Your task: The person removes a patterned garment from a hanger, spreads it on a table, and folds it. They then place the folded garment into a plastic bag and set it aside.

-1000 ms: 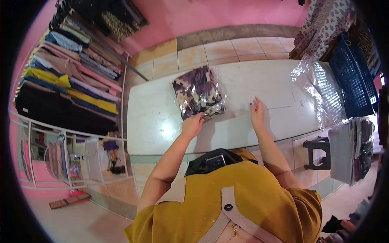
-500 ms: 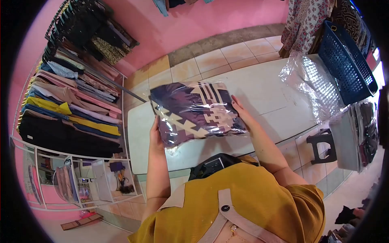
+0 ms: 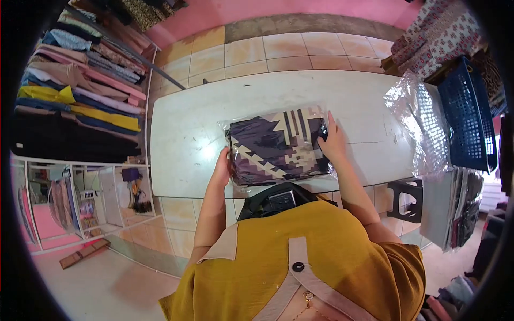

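A folded garment in a clear plastic bag, patterned in dark purple and cream, lies flat or nearly flat at the white table's near side. My left hand grips its left edge, with the fingers partly hidden beside the bag. At the right edge is my right hand, its thumb over the top of the bag and its fingers along the side. Both hands hold the package between them.
On the right of the white table lie crinkled clear plastic bags beside a blue perforated basket. A dark stool and a stack of packaged clothes stand below. Hanging clothes fill a rack at left.
Both hands have lowered the bagged garment from above the table to its surface, moving slightly right. The view has tilted down.
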Demonstrator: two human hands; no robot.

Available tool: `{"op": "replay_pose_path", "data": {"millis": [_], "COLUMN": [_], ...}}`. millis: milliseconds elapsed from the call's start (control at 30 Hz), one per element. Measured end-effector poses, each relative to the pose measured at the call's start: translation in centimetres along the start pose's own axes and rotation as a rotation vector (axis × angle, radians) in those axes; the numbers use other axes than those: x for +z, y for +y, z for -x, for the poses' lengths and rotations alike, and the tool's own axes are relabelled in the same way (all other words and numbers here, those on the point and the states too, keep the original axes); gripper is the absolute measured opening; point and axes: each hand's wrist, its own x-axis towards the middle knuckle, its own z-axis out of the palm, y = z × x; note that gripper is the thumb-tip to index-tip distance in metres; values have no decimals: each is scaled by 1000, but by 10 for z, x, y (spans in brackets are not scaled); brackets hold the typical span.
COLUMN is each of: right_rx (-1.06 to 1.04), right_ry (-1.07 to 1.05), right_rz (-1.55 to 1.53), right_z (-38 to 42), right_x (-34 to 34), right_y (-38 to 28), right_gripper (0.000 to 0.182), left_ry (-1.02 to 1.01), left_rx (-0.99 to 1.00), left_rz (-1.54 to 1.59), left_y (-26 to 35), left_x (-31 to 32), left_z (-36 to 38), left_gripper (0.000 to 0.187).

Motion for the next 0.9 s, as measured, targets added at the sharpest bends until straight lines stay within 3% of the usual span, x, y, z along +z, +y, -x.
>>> {"op": "replay_pose_path", "data": {"millis": [33, 67, 133, 200, 267, 300, 333, 400, 433, 533, 667, 767, 833, 900], "right_rx": [-68, -74, -364, -380, -396, -414, -432, -431, -427, -420, -407, -411, -374, -374], "right_ry": [118, 105, 235, 191, 151, 172, 193, 197, 214, 207, 205, 154, 178, 178], "right_rz": [312, 313, 266, 357, 447, 452, 456, 436, 415, 421, 430, 386, 176, 274], "right_z": [2, -3, -15, -21, -24, -22, -22, -22, -22, -22, -24, -25, -23, -2], "right_x": [-3, 1, 13, 29, 43, 47, 50, 53, 53, 53, 52, 44, 30, 12], "right_y": [-13, -14, -13, -9, -2, 1, 3, 5, 5, 4, 6, 9, 5, -9], "right_gripper": [70, 70, 68, 65, 62, 59, 57, 54, 52, 52, 52, 55, 59, 61], "left_ry": [39, 51, 96, 119, 513, 610, 614, 202, 292, 336, 345, 402, 461, 467], "left_rx": [-6, -9, 222, 161, 543, 602, 593, 199, 349, 327, 398, 406, 427, 443], "left_rz": [-10, -1, -309, -327, -1237, -1346, -1345, -618, -675, -768, -647, -661, -785, -826], "left_y": [-3, -5, -7, -8, -18, -14, -12, -10, -18, -18, -29, -23, -15, -9], "left_x": [-3, -4, 1, -3, -11, -4, -2, 1, 3, 1, -6, 11, 25, 39], "left_z": [-4, -8, -12, -20, -32, -27, -28, -33, -38, -39, -55, -41, -27, -15], "left_gripper": [58, 58, 57, 56, 58, 62, 62, 54, 66, 64, 72, 77, 74, 73]}}
